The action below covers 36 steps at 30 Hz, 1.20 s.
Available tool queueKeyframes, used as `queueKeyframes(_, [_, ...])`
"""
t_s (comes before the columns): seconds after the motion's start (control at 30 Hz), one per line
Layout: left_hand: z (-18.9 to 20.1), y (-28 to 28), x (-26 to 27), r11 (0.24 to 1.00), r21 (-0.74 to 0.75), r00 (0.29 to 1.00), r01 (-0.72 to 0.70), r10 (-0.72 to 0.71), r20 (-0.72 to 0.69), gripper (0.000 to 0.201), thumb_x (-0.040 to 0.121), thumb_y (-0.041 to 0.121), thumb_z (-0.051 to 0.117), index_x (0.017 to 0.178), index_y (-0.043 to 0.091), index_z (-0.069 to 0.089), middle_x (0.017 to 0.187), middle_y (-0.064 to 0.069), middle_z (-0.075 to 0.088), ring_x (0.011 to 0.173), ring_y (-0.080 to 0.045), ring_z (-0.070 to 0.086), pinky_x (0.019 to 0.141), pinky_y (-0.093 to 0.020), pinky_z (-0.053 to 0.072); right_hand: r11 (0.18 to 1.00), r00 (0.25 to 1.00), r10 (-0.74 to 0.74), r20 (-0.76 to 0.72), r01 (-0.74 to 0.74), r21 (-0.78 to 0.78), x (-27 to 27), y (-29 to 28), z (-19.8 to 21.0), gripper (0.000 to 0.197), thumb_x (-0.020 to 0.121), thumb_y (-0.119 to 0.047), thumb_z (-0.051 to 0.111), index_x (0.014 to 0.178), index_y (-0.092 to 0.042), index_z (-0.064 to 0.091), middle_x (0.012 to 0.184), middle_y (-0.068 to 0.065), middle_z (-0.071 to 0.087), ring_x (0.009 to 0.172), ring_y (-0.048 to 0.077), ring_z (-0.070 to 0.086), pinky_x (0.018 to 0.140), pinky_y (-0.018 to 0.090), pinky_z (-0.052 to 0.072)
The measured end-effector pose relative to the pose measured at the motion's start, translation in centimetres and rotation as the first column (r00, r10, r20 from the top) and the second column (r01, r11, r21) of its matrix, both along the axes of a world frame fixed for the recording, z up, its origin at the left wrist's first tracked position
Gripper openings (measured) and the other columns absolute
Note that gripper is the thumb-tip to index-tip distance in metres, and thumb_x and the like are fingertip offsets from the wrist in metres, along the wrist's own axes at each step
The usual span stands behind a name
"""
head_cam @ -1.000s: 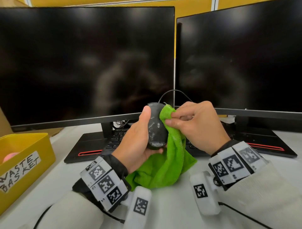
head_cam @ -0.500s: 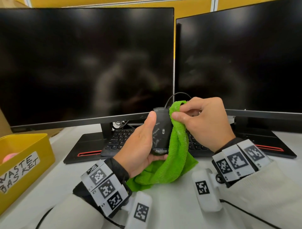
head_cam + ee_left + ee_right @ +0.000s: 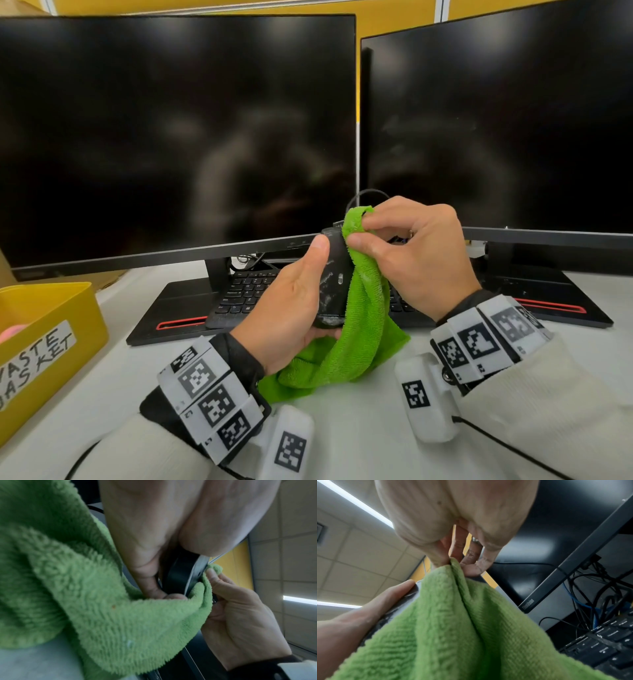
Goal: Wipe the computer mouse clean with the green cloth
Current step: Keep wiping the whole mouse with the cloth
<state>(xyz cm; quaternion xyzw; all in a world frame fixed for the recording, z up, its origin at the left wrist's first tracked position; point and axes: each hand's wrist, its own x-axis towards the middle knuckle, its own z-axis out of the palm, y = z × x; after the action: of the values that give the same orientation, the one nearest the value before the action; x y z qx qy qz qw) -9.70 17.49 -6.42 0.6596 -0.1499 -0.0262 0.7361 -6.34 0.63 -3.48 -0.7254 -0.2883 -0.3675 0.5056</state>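
My left hand grasps the black computer mouse, held nearly upright above the desk; the thumb lies along its left edge, and the fingers curl round behind it, as the left wrist view shows. My right hand pinches a fold of the green cloth between thumb and forefinger and presses it against the upper right side of the mouse. The remaining fingers of this hand are curled toward the palm. Whitish smears mark the exposed face of the mouse, most densely near its lower end. Its cable arcs up behind the right hand.

From the pinch the cloth hangs down along the right flank of the mouse, passes beneath my left hand, and gathers in a heap on the white desk. Both wrists carry bands with printed black-and-white markers.

Behind the hands lies a black keyboard, partly hidden by them. Two dark monitors stand side by side: the left monitor and the right monitor. At the left edge of the desk sits a yellow bin bearing a handwritten label that reads "WASTE BASKET"; something pink shows inside it.
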Motion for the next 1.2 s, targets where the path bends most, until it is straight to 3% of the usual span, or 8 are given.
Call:
queueKeyframes(0.13, [0.2, 0.3, 0.0, 1.0, 0.004, 0.999, 0.026, -0.026, 0.033, 0.065, 0.106, 0.06, 0.033, 0.126, 0.01, 0.069, 0.096, -0.026, 0.071, 0.073, -0.029, 0.065, 0.063, -0.034, 0.048, 0.999, 1.0, 0.027, 0.0, -0.027, -0.022, -0.1, 0.0, 0.0, 0.011, 0.074, -0.015, 0.091, 0.08, -0.015, 0.081, 0.089, -0.006, 0.077, 0.075, 0.014, 0.074, 0.073, 0.033, 0.062])
queueKeyframes(0.43, [0.0, 0.2, 0.2, 0.999, 0.029, 0.999, 0.039, -0.04, 0.036, 0.062, 0.106, 0.061, 0.034, 0.118, 0.015, 0.074, 0.085, -0.014, 0.07, 0.067, -0.024, 0.061, 0.061, -0.035, 0.046, 0.983, 0.985, -0.162, 0.06, 0.166, -0.073, 0.1, -0.3, -0.4, 0.022, 0.077, -0.012, 0.086, 0.071, -0.025, 0.069, 0.069, -0.01, 0.068, 0.064, 0.012, 0.067, 0.062, 0.019, 0.053])
queueKeyframes(0.6, [-0.4, 0.5, 0.5, 0.996, 0.09, 0.991, 0.019, -0.031, 0.131, 0.057, 0.108, 0.059, 0.036, 0.148, 0.026, 0.059, 0.144, -0.002, 0.068, 0.135, -0.022, 0.062, 0.12, -0.056, 0.039, 0.998, 0.987, -0.065, 0.146, 0.067, -0.011, -0.6, 0.2, 0.1, 0.005, 0.082, -0.018, 0.081, 0.082, -0.013, 0.08, 0.081, -0.004, 0.072, 0.071, 0.013, 0.07, 0.066, 0.027, 0.058])
queueKeyframes(0.77, [-0.8, 0.5, 0.6, 0.995, 0.099, 0.98, 0.006, -0.025, 0.198, 0.052, 0.109, 0.053, 0.036, 0.148, 0.026, 0.057, 0.146, -0.002, 0.067, 0.138, -0.026, 0.061, 0.119, -0.065, 0.039, 0.988, 0.997, 0.006, 0.081, 0.007, -0.153, 0.0, 0.3, -0.2, 0.006, 0.084, -0.008, 0.079, 0.088, -0.011, 0.082, 0.087, -0.002, 0.071, 0.079, 0.011, 0.069, 0.07, 0.025, 0.057])
queueKeyframes(0.9, [-0.8, 0.4, 1.0, 0.99, 0.137, 0.97, -0.022, -0.012, 0.243, 0.059, 0.106, 0.055, 0.035, 0.145, 0.019, 0.061, 0.134, -0.003, 0.073, 0.118, -0.015, 0.068, 0.112, -0.044, 0.039, 0.992, 0.998, -0.045, 0.045, 0.05, -0.117, 0.5, -0.6, -0.2, 0.008, 0.082, -0.004, 0.082, 0.084, -0.012, 0.083, 0.082, -0.006, 0.072, 0.076, 0.008, 0.07, 0.069, 0.02, 0.055])
queueKeyframes(0.97, [-0.8, 0.2, 1.1, 0.989, 0.147, 0.964, -0.031, -0.01, 0.266, 0.048, 0.111, 0.048, 0.033, 0.145, 0.027, 0.058, 0.139, 0.017, 0.069, 0.136, 0.0, 0.058, 0.12, -0.028, 0.038, 0.991, 0.997, 0.012, 0.072, -0.003, -0.132, -0.1, -0.1, -0.1, 0.006, 0.082, -0.005, 0.081, 0.084, -0.01, 0.082, 0.084, -0.003, 0.071, 0.076, 0.011, 0.07, 0.068, 0.026, 0.057])
queueKeyframes(1.07, [-0.4, -0.2, 0.7, 0.985, 0.165, 0.956, -0.046, -0.005, 0.292, 0.034, 0.113, 0.03, 0.027, 0.131, 0.041, 0.053, 0.118, 0.047, 0.066, 0.126, 0.026, 0.049, 0.1, 0.002, 0.037, 0.987, 0.994, 0.066, 0.083, -0.053, -0.151, -0.5, 0.6, -0.2, 0.004, 0.082, -0.007, 0.081, 0.084, -0.01, 0.082, 0.086, -0.002, 0.07, 0.078, 0.015, 0.07, 0.068, 0.034, 0.059])
queueKeyframes(1.2, [-0.7, 0.2, 0.8, 0.976, 0.203, 0.951, -0.079, 0.013, 0.308, 0.045, 0.115, 0.039, 0.026, 0.142, 0.028, 0.06, 0.128, 0.021, 0.074, 0.125, 0.006, 0.064, 0.1, -0.013, 0.047, 0.996, 0.998, -0.031, 0.061, 0.036, -0.084, 0.5, -0.2, -0.5, 0.009, 0.08, -0.006, 0.082, 0.08, -0.015, 0.082, 0.08, -0.01, 0.071, 0.075, 0.006, 0.069, 0.069, 0.019, 0.055])
